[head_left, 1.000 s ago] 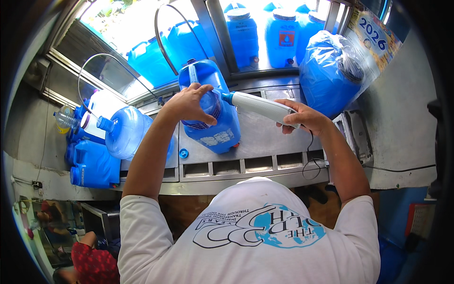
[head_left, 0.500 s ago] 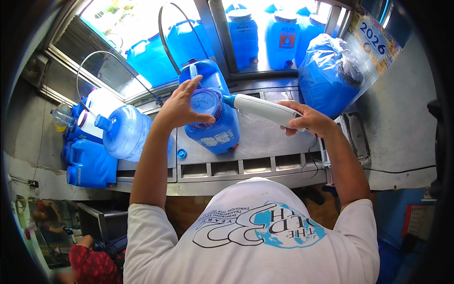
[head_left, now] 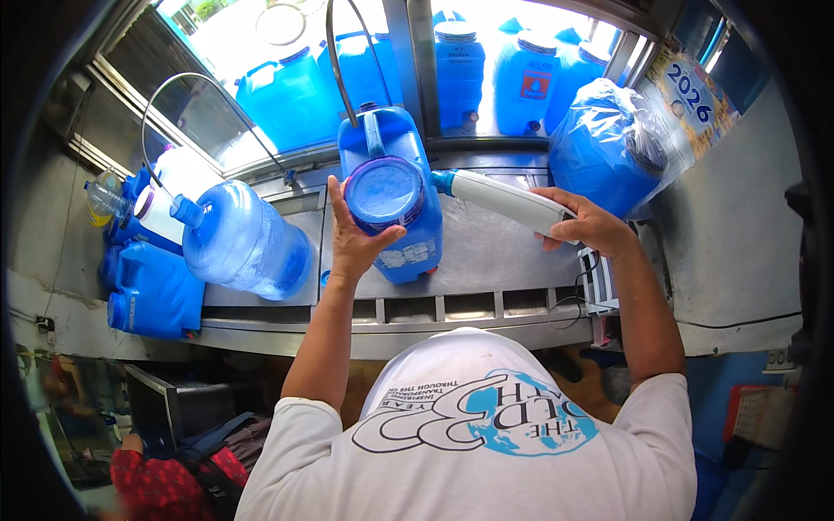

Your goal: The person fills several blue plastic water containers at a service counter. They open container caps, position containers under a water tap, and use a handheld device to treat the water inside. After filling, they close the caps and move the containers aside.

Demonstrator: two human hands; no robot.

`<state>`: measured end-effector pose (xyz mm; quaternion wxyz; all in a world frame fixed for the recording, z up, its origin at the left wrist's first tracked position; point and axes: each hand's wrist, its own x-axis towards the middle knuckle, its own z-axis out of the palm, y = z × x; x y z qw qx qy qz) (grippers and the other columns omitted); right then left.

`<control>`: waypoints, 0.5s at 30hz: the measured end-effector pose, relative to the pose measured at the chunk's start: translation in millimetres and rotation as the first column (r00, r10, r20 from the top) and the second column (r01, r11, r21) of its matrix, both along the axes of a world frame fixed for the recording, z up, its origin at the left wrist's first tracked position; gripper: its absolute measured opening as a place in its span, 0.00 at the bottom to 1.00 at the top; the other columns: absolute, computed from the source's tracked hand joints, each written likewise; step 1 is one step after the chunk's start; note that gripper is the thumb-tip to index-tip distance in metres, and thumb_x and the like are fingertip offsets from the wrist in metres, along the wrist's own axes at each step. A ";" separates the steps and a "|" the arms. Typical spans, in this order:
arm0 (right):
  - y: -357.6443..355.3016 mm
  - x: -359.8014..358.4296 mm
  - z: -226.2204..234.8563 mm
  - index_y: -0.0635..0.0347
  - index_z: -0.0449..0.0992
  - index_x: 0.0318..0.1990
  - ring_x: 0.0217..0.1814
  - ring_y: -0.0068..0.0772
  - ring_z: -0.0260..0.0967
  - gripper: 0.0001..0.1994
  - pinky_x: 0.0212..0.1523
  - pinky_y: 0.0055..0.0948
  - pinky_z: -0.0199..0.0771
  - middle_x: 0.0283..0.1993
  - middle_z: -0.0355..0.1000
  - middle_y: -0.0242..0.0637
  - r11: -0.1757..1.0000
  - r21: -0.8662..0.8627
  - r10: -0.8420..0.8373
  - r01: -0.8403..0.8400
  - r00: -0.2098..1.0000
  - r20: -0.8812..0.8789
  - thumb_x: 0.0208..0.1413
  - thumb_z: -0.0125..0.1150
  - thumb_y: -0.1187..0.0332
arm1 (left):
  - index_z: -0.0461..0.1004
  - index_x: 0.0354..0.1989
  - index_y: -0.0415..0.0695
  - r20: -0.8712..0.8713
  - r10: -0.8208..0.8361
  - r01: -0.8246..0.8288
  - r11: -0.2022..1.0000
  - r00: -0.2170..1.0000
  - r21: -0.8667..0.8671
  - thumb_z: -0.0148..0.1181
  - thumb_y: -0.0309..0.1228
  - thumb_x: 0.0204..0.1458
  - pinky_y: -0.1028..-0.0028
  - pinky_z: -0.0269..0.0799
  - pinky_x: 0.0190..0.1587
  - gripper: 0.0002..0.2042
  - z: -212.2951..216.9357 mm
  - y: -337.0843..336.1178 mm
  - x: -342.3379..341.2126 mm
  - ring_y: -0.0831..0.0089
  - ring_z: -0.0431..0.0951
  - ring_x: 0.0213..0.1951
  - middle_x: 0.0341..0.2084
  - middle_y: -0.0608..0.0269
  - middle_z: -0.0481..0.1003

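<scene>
A tall blue water jug [head_left: 408,230] stands on the metal counter, its wide round cap [head_left: 382,189] turned toward me. A purplish band rings the cap. My left hand [head_left: 354,247] is at the cap's lower left side, thumb and fingers spread around its edge; whether it presses on it I cannot tell. In my right hand [head_left: 595,227] is a white corded blower like a heat gun [head_left: 504,204], gripped at its rear end. Its blue nozzle points left, close to the jug's right side just below the cap. A small blue cap [head_left: 325,278] lies near my left wrist, partly hidden.
A round clear-blue bottle [head_left: 248,239] and a blue jug [head_left: 156,291] are at the left. A plastic-wrapped blue container [head_left: 599,152] sits at the right. Several blue containers stand beyond the window frame. A curved hose [head_left: 333,65] rises behind the jug. Slots [head_left: 469,306] run along the counter's front.
My left hand has shifted from the cap's upper left edge down to its lower left. The blower stays beside the cap in my right hand. The whole view has shifted slightly.
</scene>
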<state>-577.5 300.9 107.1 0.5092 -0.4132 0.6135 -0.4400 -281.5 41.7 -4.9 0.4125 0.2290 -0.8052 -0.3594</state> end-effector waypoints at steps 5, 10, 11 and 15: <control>-2.7 6.6 4.9 0.60 0.64 0.65 0.39 0.29 0.75 0.40 0.46 0.28 0.77 0.40 0.73 0.41 1.000 -0.003 -0.009 0.009 1.000 -0.009 0.41 0.68 0.57 | 0.24 0.73 0.49 -0.053 -0.005 0.002 0.998 0.999 -0.060 0.80 0.45 0.34 0.62 0.63 0.64 0.68 -10.3 -2.4 -1.3 0.57 0.64 0.63 0.64 0.48 0.57; 0.1 13.6 10.3 0.60 0.62 0.66 0.46 0.32 0.72 0.43 0.49 0.32 0.77 0.47 0.70 0.42 0.999 0.025 0.046 -0.045 0.998 -0.037 0.40 0.69 0.57 | 0.24 0.73 0.48 -0.044 0.013 -0.019 0.992 0.999 -0.126 0.80 0.45 0.34 0.62 0.62 0.64 0.68 -12.5 -3.7 -1.2 0.57 0.64 0.63 0.64 0.48 0.57; 1.3 14.6 11.1 0.61 0.61 0.67 0.47 0.33 0.71 0.44 0.50 0.34 0.77 0.48 0.69 0.43 0.998 0.034 0.051 -0.050 0.998 -0.047 0.39 0.70 0.56 | 0.24 0.73 0.48 -0.042 0.016 -0.022 0.990 0.999 -0.142 0.79 0.45 0.35 0.62 0.62 0.64 0.68 -12.9 -3.9 -1.3 0.57 0.64 0.63 0.64 0.48 0.57; 7.2 18.0 14.1 0.61 0.63 0.66 0.48 0.31 0.71 0.39 0.49 0.30 0.76 0.50 0.68 0.43 0.998 0.028 0.049 -0.048 0.998 -0.039 0.42 0.68 0.61 | 0.24 0.72 0.47 -0.018 0.051 -0.053 0.980 0.999 -0.192 0.78 0.46 0.36 0.60 0.60 0.64 0.67 -10.5 -0.8 -0.3 0.55 0.64 0.62 0.63 0.47 0.58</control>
